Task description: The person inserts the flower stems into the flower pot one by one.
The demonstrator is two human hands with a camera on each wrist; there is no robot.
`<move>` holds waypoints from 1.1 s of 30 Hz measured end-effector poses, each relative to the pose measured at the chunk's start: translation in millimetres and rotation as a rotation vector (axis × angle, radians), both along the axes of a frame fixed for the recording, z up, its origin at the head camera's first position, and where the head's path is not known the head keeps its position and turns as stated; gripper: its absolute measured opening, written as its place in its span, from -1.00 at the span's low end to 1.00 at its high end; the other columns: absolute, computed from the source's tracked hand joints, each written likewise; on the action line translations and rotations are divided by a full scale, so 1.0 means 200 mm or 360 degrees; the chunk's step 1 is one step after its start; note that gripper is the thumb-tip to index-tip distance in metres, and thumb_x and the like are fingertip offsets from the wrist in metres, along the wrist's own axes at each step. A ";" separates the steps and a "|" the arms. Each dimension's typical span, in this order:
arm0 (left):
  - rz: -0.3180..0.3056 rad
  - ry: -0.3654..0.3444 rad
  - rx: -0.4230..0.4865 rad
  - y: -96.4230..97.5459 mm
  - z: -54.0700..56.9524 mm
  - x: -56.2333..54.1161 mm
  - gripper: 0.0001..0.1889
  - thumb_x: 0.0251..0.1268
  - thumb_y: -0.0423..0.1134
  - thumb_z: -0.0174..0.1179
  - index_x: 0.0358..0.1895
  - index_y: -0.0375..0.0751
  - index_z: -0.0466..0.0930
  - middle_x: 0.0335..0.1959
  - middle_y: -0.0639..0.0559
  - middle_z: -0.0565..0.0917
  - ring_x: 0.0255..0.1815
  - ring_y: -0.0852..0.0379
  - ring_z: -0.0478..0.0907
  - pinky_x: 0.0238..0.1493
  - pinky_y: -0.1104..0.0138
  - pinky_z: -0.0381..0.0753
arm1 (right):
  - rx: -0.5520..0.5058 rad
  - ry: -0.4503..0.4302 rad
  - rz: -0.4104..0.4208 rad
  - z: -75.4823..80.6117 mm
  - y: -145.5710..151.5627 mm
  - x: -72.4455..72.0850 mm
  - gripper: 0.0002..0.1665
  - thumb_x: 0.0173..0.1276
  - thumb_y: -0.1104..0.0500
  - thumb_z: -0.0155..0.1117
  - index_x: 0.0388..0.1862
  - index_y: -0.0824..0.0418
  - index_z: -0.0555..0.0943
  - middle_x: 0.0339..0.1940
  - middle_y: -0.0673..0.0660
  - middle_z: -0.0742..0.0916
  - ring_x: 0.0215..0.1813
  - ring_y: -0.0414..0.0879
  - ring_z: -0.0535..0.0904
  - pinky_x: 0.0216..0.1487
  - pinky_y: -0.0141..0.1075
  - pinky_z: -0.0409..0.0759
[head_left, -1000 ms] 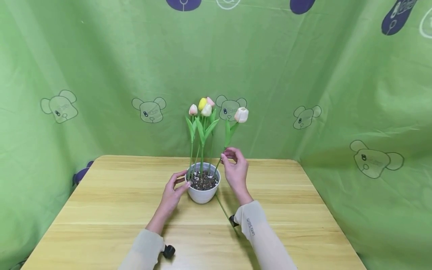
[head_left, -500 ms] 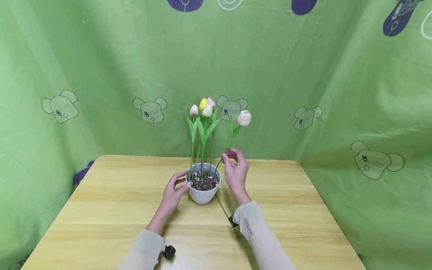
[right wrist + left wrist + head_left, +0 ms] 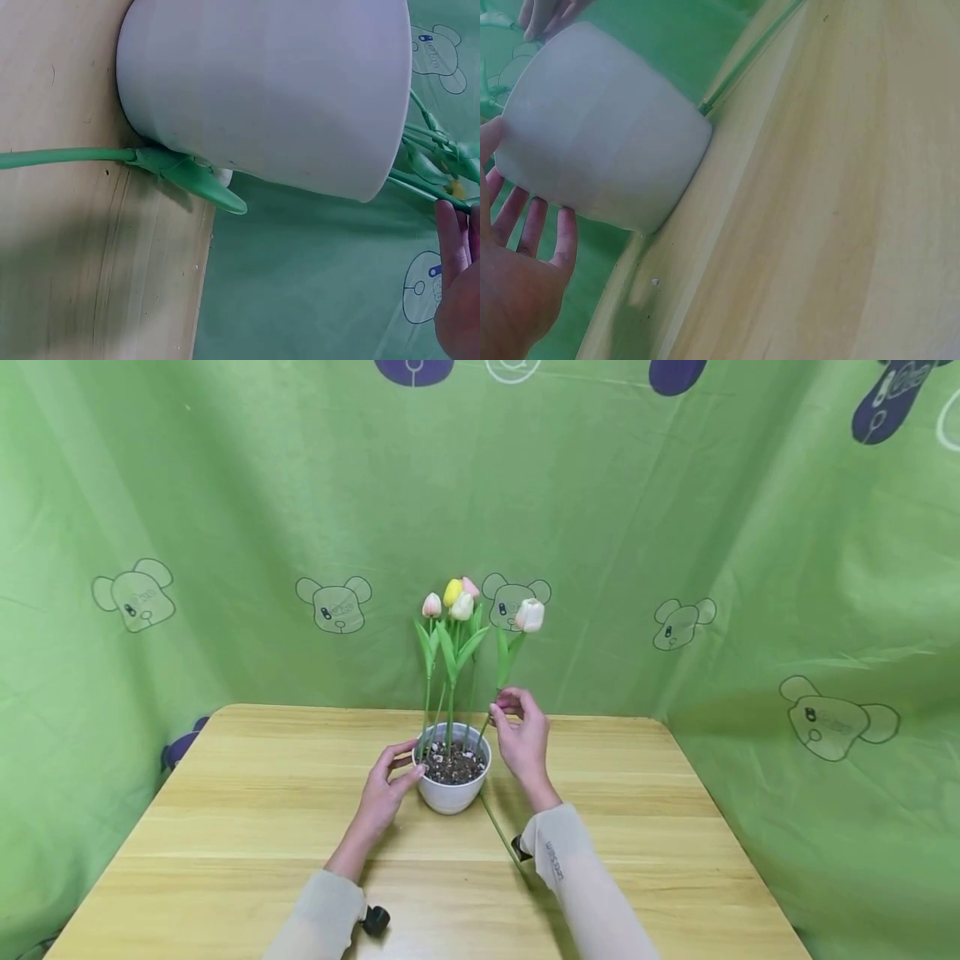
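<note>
A white flowerpot (image 3: pixel 450 795) with dark soil stands upright on the table. Several artificial tulips rise from it, among them a yellow tulip (image 3: pixel 453 592) and a white one (image 3: pixel 461 606). My left hand (image 3: pixel 384 789) holds the pot's left side, thumb at the rim; in the left wrist view its fingers (image 3: pixel 566 236) touch the pot's outer wall. My right hand (image 3: pixel 523 735) pinches the stem of a pale pink-white tulip (image 3: pixel 530 615), which leans right, its lower stem reaching into the pot's right side. The soil hides the stem's end.
Another green stem (image 3: pixel 501 831) lies on the wooden table (image 3: pixel 225 827), running from the pot toward the front right. Its leaf (image 3: pixel 202 184) shows beside the pot in the right wrist view. Green printed curtains (image 3: pixel 375 485) enclose the table's back and sides.
The pinched tulip's head first dipped right, then swung back left and up, with my right hand shifting slightly. My left hand and the pot stay in place.
</note>
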State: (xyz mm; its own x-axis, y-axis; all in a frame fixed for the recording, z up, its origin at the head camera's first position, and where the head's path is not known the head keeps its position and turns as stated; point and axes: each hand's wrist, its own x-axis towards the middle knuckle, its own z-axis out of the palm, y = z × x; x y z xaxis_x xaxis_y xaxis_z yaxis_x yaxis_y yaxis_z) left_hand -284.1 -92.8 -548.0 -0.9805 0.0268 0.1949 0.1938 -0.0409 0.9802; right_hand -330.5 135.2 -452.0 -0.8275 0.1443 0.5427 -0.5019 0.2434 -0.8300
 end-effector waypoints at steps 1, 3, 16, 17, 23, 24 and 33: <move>0.0000 0.0000 0.0001 0.00 0.00 0.00 -0.46 0.36 -0.18 0.38 0.38 -0.08 0.50 0.44 -0.05 0.50 0.41 -0.17 0.43 0.41 0.00 0.56 | 0.0014 -0.0002 0.0003 0.00 0.00 0.00 -0.69 0.30 0.50 0.37 0.02 0.44 0.60 -0.16 0.37 0.73 -0.15 0.13 0.72 -0.20 -0.34 0.81; 0.0001 -0.0003 0.0004 0.00 0.00 0.00 -0.46 0.37 -0.18 0.37 0.38 -0.08 0.50 0.44 -0.05 0.50 0.42 -0.17 0.43 0.40 0.02 0.56 | 0.0056 -0.0009 0.0015 -0.01 -0.01 -0.02 -0.70 0.32 0.48 0.37 0.03 0.44 0.61 -0.16 0.37 0.74 -0.13 0.17 0.72 -0.19 -0.35 0.81; -0.0017 0.0008 0.0017 0.00 0.00 0.00 -0.46 0.37 -0.18 0.36 0.39 -0.12 0.49 0.45 -0.11 0.49 0.42 -0.22 0.42 0.39 0.04 0.58 | 0.0439 -0.0053 -0.0111 -0.02 -0.10 -0.08 -0.76 0.34 0.39 0.40 -0.01 0.38 0.70 -0.16 0.27 0.80 -0.12 0.12 0.75 -0.05 -0.16 0.81; -0.0018 0.0009 0.0020 0.00 0.00 0.00 -0.46 0.37 -0.18 0.37 0.38 -0.11 0.50 0.45 -0.11 0.49 0.43 -0.23 0.42 0.40 0.02 0.57 | 0.0445 -0.0068 -0.0115 -0.02 -0.11 -0.08 -0.75 0.35 0.38 0.40 0.00 0.38 0.70 -0.16 0.27 0.80 -0.11 0.12 0.75 -0.03 -0.15 0.80; -0.0014 0.0016 0.0006 0.00 -0.01 0.00 -0.46 0.36 -0.15 0.38 0.37 -0.08 0.51 0.43 -0.09 0.50 0.42 -0.20 0.44 0.40 -0.02 0.56 | 0.0455 -0.0161 -0.0157 -0.03 -0.12 -0.10 -0.75 0.37 0.34 0.40 0.01 0.32 0.71 -0.14 0.25 0.80 -0.09 0.11 0.75 0.00 -0.14 0.79; -0.0013 0.0018 0.0005 0.00 -0.01 -0.01 -0.46 0.37 -0.16 0.38 0.37 -0.09 0.51 0.44 -0.10 0.50 0.42 -0.20 0.44 0.40 -0.02 0.56 | 0.0455 -0.0166 -0.0160 -0.04 -0.12 -0.11 -0.75 0.37 0.34 0.39 0.01 0.33 0.71 -0.14 0.25 0.81 -0.09 0.11 0.75 0.00 -0.13 0.79; -0.0015 0.0005 0.0020 0.00 0.00 0.00 -0.46 0.35 -0.18 0.38 0.38 -0.09 0.51 0.43 -0.14 0.49 0.39 -0.19 0.45 0.36 0.03 0.61 | 0.0441 -0.0164 -0.0166 -0.06 -0.13 -0.13 -0.77 0.36 0.35 0.40 -0.01 0.32 0.72 -0.16 0.25 0.81 -0.12 0.11 0.75 -0.01 -0.12 0.79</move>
